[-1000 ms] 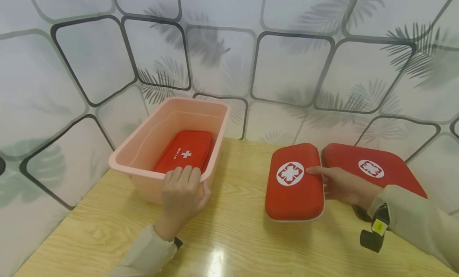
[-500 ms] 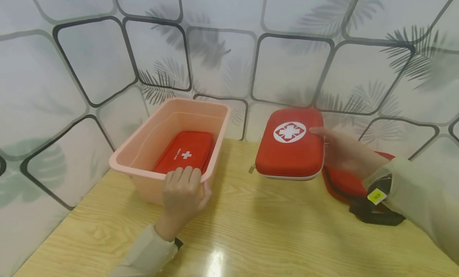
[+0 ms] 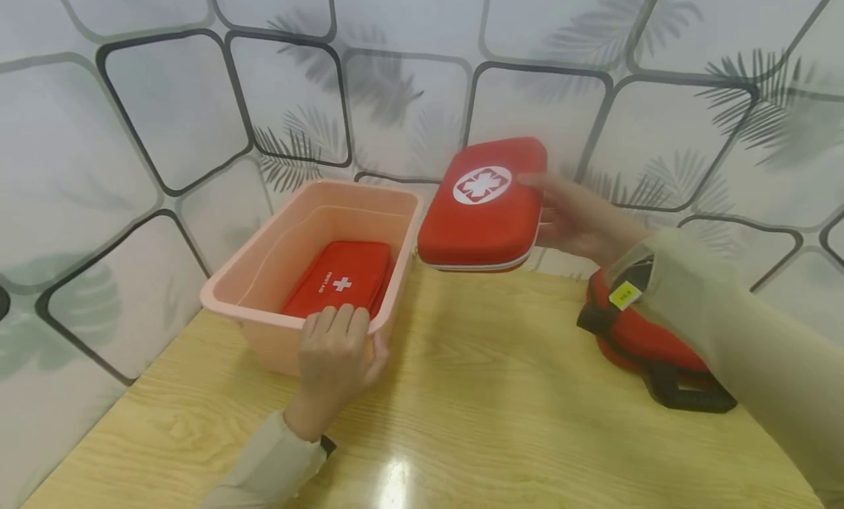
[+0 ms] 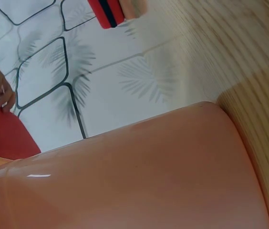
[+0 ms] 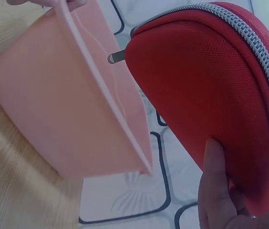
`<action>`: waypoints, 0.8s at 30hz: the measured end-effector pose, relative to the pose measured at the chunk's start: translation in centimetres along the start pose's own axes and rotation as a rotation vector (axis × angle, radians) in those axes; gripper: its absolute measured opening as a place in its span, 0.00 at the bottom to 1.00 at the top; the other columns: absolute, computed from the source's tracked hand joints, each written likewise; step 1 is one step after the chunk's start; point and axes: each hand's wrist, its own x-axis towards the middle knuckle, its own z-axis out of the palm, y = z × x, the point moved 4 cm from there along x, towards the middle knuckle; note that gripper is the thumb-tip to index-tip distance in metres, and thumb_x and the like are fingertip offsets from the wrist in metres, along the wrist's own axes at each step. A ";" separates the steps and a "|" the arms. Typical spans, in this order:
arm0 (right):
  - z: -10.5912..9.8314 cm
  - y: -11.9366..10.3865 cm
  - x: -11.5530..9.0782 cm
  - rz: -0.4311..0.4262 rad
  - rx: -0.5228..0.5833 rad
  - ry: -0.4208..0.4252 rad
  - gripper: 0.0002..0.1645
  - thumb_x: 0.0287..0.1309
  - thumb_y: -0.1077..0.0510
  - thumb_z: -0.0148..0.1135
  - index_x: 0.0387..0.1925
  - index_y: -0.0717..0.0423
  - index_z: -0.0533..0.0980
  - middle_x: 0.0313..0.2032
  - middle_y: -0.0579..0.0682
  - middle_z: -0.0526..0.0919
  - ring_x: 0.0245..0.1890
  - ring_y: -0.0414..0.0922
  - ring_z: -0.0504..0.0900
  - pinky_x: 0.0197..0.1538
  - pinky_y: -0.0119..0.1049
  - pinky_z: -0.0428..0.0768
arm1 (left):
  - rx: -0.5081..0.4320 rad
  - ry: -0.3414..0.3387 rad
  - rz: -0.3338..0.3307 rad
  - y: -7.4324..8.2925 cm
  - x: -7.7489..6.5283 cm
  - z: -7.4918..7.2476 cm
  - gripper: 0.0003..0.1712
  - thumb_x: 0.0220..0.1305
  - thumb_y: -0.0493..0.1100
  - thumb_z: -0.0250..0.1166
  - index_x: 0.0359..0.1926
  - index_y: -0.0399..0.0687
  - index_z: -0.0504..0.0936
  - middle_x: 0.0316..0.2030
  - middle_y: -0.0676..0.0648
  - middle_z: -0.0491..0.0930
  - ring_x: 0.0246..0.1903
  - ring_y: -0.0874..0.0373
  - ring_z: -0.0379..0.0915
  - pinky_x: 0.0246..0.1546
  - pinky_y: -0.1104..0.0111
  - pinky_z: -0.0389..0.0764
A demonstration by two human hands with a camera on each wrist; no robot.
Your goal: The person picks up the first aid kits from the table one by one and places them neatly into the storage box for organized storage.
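Left hand [image 3: 338,351] lies low with fingers curled; right hand [image 3: 580,220] raised, gripping.

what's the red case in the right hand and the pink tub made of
Red case: looks like a moulded semi-rigid shell covered in woven fabric, matte, with a grey zipper along its edge. Pink tub: likely plastic, smooth and slightly glossy, with thin walls and a rolled rim.

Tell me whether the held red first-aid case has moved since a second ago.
Yes. The red case in the right hand rose off the table, leftward toward the pink bin.
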 end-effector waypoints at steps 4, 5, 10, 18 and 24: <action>1.9 -0.6 1.3 -0.031 -0.050 -0.034 0.37 0.59 0.45 0.58 0.67 0.44 0.56 0.63 0.48 0.66 0.59 0.47 0.70 0.45 0.36 0.82 | -0.003 -0.019 0.004 -0.1 -0.1 0.0 0.16 0.51 0.47 0.49 0.22 0.38 0.73 0.17 0.42 0.76 0.19 0.49 0.71 0.21 0.62 0.72; 2.3 -0.7 1.6 -0.032 -0.048 -0.039 0.37 0.59 0.46 0.58 0.67 0.44 0.56 0.63 0.48 0.66 0.59 0.48 0.70 0.45 0.36 0.82 | -0.003 -0.022 0.006 -0.1 -0.1 0.0 0.16 0.51 0.47 0.50 0.22 0.38 0.73 0.18 0.42 0.76 0.19 0.49 0.71 0.21 0.62 0.73; 4.3 -1.1 3.2 -0.020 -0.023 -0.010 0.37 0.56 0.46 0.61 0.66 0.44 0.59 0.62 0.50 0.68 0.59 0.49 0.72 0.49 0.39 0.81 | 0.004 -0.027 0.009 -0.1 0.0 0.0 0.17 0.53 0.48 0.47 0.23 0.38 0.73 0.18 0.42 0.76 0.19 0.49 0.72 0.21 0.62 0.73; 7.7 -1.0 5.3 0.009 -0.020 0.001 0.36 0.57 0.49 0.61 0.65 0.49 0.61 0.61 0.54 0.71 0.57 0.50 0.74 0.60 0.44 0.73 | 0.005 -0.024 0.003 -0.2 0.0 0.0 0.18 0.54 0.48 0.46 0.23 0.38 0.73 0.18 0.42 0.76 0.19 0.49 0.72 0.21 0.62 0.74; 9.9 -0.3 6.9 0.023 -0.051 0.010 0.36 0.56 0.48 0.62 0.63 0.50 0.61 0.58 0.55 0.72 0.56 0.51 0.76 0.58 0.43 0.76 | 0.021 -0.008 0.011 -0.1 0.0 0.0 0.17 0.53 0.48 0.46 0.22 0.39 0.72 0.18 0.43 0.75 0.19 0.49 0.71 0.21 0.62 0.73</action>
